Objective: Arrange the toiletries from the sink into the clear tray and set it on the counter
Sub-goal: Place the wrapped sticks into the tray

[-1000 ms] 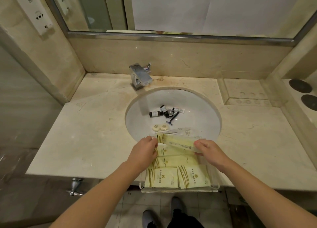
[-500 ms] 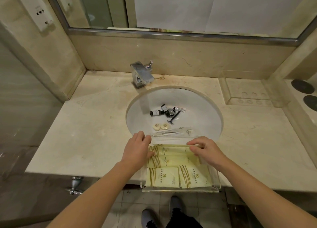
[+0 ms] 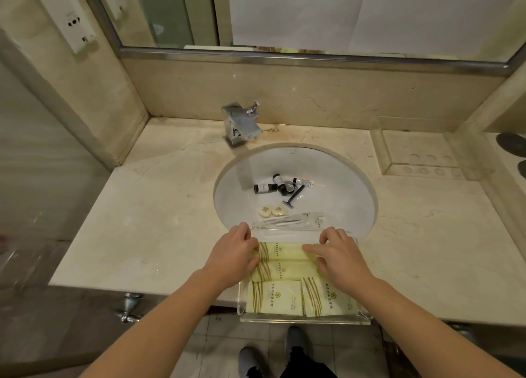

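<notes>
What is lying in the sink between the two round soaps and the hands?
In the head view, a clear packet holding thin white sticks lies between the soaps and the left hand and right hand.

Head view, steeply down over sink (image 3: 355, 184)

faucet (image 3: 240, 124) at basin's rear | mirror (image 3: 313, 13) above | wall sockets (image 3: 74, 24) left | floor tiles (image 3: 227, 346) below
</notes>
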Motion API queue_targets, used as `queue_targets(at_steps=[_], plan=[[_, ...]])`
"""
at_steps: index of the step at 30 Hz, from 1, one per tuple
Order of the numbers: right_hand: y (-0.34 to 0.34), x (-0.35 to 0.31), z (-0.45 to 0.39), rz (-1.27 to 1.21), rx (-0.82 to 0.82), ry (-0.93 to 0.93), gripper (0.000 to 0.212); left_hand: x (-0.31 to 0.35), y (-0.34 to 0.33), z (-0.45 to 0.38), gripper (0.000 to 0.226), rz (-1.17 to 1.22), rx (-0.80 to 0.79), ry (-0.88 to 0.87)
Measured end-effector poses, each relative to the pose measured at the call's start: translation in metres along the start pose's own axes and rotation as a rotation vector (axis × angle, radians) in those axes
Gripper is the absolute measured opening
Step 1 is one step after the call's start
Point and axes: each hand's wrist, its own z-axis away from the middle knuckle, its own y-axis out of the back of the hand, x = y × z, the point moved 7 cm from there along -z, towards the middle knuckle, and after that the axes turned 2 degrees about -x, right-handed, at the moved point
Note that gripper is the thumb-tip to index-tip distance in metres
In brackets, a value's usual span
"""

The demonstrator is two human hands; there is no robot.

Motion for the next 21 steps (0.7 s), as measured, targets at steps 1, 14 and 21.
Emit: queue_targets(at_steps=[1,14,21], plan=[[0.0,0.0,0.0,0.011,-0.001,0.009,0.042,0.0,0.0,0.0,0.037,0.004,0.006,-0.001],[0.014,0.01,-0.018,-0.313,0.018,-0.155,0.02,-0.019,0.021,-0.018,0.023,0.2,0.224,0.187],[0.034,0.045,-0.047,-0.459,0.164,-0.3,0.014,-0.046,0.021,-0.054,0.019,0.376,0.201,0.378]])
